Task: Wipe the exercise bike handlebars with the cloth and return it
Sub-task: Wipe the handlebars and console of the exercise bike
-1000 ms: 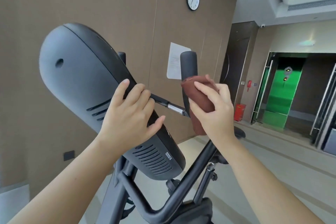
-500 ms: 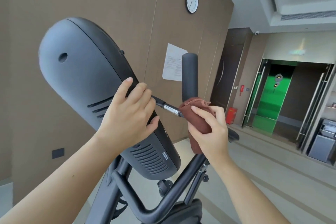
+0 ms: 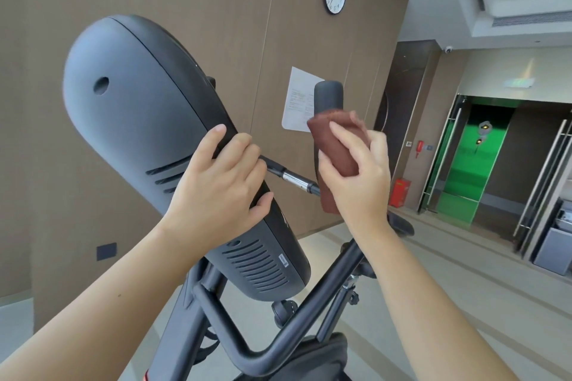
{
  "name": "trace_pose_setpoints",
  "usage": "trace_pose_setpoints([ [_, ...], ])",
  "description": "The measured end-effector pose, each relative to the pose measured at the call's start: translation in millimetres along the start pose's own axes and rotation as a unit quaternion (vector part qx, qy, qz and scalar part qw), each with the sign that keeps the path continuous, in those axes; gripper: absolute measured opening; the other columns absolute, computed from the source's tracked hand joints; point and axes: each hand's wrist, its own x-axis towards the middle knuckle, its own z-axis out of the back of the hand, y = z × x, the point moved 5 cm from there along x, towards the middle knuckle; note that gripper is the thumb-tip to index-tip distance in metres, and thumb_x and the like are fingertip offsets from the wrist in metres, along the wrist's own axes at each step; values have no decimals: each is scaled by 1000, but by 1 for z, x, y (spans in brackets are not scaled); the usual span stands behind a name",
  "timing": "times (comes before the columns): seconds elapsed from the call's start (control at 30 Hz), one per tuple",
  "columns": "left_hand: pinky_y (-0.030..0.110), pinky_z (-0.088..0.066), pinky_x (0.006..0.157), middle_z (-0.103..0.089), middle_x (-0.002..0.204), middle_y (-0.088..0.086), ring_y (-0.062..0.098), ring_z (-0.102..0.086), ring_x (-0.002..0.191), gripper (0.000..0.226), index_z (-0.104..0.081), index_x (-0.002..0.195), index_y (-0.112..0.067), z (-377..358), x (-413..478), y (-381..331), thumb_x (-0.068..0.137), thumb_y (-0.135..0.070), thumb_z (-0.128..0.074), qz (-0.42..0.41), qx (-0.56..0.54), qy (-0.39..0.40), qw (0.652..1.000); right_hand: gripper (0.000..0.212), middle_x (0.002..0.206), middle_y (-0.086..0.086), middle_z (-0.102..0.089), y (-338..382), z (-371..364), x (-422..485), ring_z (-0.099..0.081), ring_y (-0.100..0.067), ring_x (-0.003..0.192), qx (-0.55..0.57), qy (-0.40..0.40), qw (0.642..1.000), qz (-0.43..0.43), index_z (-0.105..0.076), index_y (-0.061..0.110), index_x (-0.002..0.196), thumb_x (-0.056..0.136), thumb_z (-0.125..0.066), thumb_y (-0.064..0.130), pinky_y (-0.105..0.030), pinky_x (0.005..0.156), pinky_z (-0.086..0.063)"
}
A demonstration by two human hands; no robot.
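While the left hand [image 3: 216, 192] rests relaxed on the console [image 3: 133, 120], the right hand [image 3: 359, 182] clasps cloth [image 3: 337, 148] round the handlebar [image 3: 328, 96].

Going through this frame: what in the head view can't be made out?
Head view, the only one:
- Handlebar grip: lower part hidden by the cloth and the right hand gripping it.
- Console: whatever lies behind it is hidden; the left hand resting on it covers part of its edge.
- Wall notice: print too small to read.
- Bike frame: cut off by the bottom edge.
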Motion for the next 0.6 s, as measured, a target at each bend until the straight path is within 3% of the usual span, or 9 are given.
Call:
trace_pose_setpoints([
  [0.13, 44, -25, 100, -67, 88, 8, 27, -60, 98, 38, -66, 81, -5, 1, -1, 0, 81, -39, -48, -5, 7, -2, 1000, 41, 107, -15, -55, -34, 17, -61, -55, -30, 99, -27, 15, 999, 12, -63, 15, 112, 72, -72, 13, -21, 89, -43],
  [0.23, 45, -25, 99, -67, 88, 8, 27, -61, 98, 39, -66, 82, -4, 1, -1, 0, 81, -39, -48, -7, 10, -2, 1000, 52, 107, -9, -52, -61, 36, -86, -54, -24, 101, -16, 14, 998, -58, -59, 17, 112, 67, -77, -2, -17, 94, -42],
  [0.33, 44, -25, 99, -67, 88, 8, 28, -60, 98, 39, -65, 80, -5, 1, -2, 0, 82, -39, -47, -5, 10, -9, 1000, 45, 111, -6, -52, -66, 50, -71, -54, -17, 106, 33, -30, 990, -135, -59, 20, 114, 73, -73, 5, -8, 91, -40],
  [0.43, 44, -25, 99, -66, 88, 9, 28, -60, 98, 38, -64, 78, -4, 1, -1, 0, 83, -38, -46, 2, 8, -26, 1000, 40, 111, 0, -51, -48, 44, -36, -54, -3, 101, 101, -84, 981, -144, -57, 32, 114, 78, -70, 19, -1, 80, -40],
  [0.53, 44, -26, 98, -66, 88, 9, 29, -60, 98, 37, -63, 78, -4, 1, -1, 0, 83, -37, -46, 3, 6, -37, 999, 38, 109, 3, -53, -36, 16, -16, -54, 2, 99, 109, -42, 981, -155, -57, 39, 114, 81, -67, 25, 4, 74, -36],
  [0.6, 44, -26, 98, -66, 87, 9, 29, -60, 98, 37, -63, 79, -4, 0, -1, 0, 83, -37, -46, 2, 8, -39, 999, 35, 107, 2, -54, -41, 10, -20, -54, 3, 99, 90, -32, 983, -158, -60, 34, 115, 81, -66, 24, 5, 74, -33],
])
